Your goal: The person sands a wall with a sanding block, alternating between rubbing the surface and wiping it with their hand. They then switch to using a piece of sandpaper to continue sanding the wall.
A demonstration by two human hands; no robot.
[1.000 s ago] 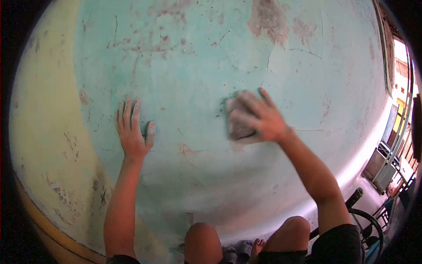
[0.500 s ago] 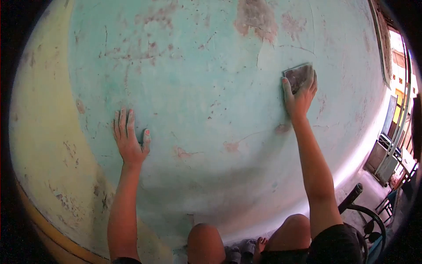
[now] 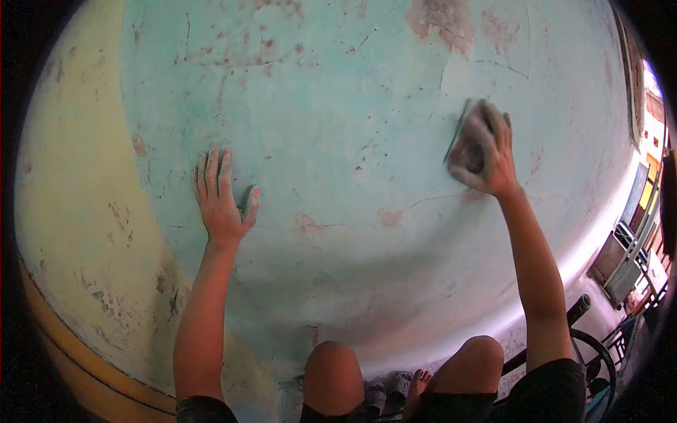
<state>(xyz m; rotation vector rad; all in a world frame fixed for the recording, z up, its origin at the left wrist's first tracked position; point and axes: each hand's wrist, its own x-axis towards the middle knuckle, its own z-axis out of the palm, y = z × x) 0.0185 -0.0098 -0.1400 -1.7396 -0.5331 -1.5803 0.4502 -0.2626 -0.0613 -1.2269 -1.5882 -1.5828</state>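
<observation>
In the head view, a pale green painted wall [image 3: 317, 151] fills most of the picture, with cracks and stained, peeling patches. My right hand [image 3: 499, 161] is closed on a dark, dusty piece of sandpaper [image 3: 465, 149], which it presses against the wall at the right. The sheet looks tilted, and its edges are slightly blurred. Lower on the left, my left hand [image 3: 224, 203] lies on the wall with fingers spread and holds nothing. Whitish dust coats the fingers of both hands.
Yellow paint [image 3: 77, 176] covers the wall's left part, above an orange-brown band [image 3: 77, 345]. My knees [image 3: 333, 377] are close to the wall's foot, near grey footwear [image 3: 398, 384]. A black curved tube frame [image 3: 599, 349] stands at lower right, with an opening to outdoors beyond.
My view has shifted, so the wall marks sit higher and further right. My right hand has slid the sandpaper down the wall and turned it. The left hand keeps its place on the wall.
</observation>
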